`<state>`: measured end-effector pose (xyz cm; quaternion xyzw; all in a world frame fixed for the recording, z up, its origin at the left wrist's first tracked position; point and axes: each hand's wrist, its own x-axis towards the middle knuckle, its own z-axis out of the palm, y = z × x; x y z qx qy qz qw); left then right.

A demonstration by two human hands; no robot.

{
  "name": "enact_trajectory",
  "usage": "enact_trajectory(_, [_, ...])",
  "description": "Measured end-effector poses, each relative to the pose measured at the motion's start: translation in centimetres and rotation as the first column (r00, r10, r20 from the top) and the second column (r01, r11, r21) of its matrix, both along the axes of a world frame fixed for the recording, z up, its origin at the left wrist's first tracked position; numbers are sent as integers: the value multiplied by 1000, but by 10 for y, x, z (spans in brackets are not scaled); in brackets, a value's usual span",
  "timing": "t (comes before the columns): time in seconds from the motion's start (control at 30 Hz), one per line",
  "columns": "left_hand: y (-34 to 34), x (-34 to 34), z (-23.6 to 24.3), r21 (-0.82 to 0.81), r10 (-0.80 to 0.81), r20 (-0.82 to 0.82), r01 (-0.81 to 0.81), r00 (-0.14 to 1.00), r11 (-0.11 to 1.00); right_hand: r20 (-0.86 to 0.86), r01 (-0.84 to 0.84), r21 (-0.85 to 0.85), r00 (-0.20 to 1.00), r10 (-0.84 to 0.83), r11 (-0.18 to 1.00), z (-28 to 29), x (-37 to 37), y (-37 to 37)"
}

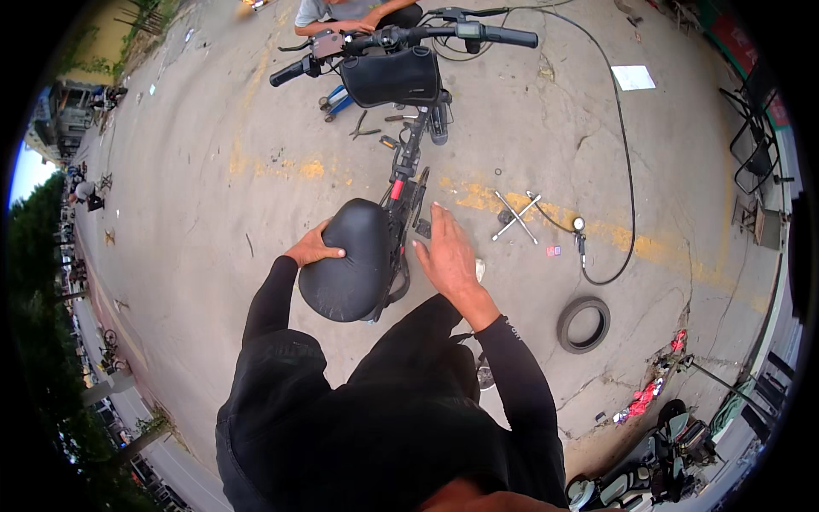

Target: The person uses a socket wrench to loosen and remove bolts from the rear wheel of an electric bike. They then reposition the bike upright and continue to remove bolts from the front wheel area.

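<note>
Bike [397, 189]: upright on the ground [196, 213], its seat [354, 256] nearest the person and its handlebar [503, 36] toward the ground's far edge.
Left hand [314, 247]: partly closed on the seat's left side, thumb laid over the top; the fingertips are hidden.
Right hand [450, 258]: wide open, fingers extended, holding nothing visible; just right of the seat and frame, contact impossible to tell.
Step in hand: judged to be steadying the bike by its seat.
Next move: seems to call for a firm left-hand hold, with the right hand guided clear of the frame.
Tyre [580, 348]: flat on the ground, toward its lower right corner, apart from the bike.
Cross wrench [517, 218]: right of the bike, near the gauge [579, 224] on the air hose [630, 171].
Pliers [365, 132]: beside the bike's front, toward the ground's far edge.
</note>
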<state>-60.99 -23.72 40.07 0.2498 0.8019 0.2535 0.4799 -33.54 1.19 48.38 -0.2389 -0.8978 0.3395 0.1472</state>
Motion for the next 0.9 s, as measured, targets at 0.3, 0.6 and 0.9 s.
enact_trajectory(0.3, [21, 7, 11, -36, 81, 146, -77, 986, 996, -102, 23, 798, 990, 97, 602, 89, -234, 198])
enact_trajectory(0.6, [27, -1, 17, 16, 66, 92, -67, 994, 998, 166, -281, 702, 958, 233, 655, 58, -286, 266])
enact_trajectory(0.9, [224, -126, 125, 171, 179, -982, 121, -56, 978, 234, -376, 515, 926, 295, 770, 83, -255, 293])
